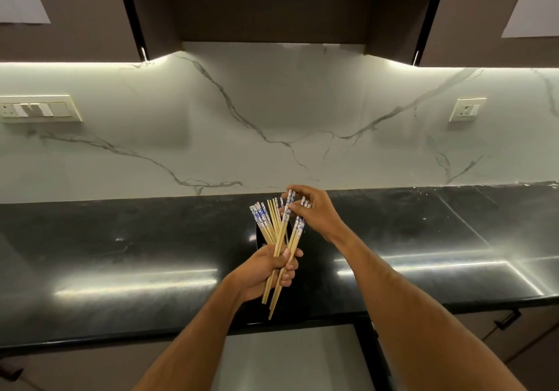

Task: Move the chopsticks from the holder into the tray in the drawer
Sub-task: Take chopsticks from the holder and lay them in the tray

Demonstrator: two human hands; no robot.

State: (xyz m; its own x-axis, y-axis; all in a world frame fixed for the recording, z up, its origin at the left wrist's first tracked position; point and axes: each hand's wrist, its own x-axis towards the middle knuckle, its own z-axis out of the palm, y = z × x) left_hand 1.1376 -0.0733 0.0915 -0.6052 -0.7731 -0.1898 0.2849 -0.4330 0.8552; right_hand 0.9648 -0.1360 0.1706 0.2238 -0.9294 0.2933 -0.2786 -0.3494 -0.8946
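My left hand (269,272) grips a fanned bundle of several wooden chopsticks (273,227) with blue-and-white patterned tops, held above the black counter. My right hand (311,209) pinches the patterned top end of one chopstick (289,206) in that bundle between thumb and fingers. A black holder (308,248) stands on the counter right behind the hands, mostly hidden by them. Below the counter edge a drawer (290,357) stands pulled out, showing a pale grey inner surface; its tray cannot be made out clearly.
The glossy black countertop (121,254) runs the full width, backed by a white marble wall (272,124). A switch panel (39,109) and a socket (467,109) are on the wall. Dark cabinets hang overhead. A drawer handle (508,319) shows lower right.
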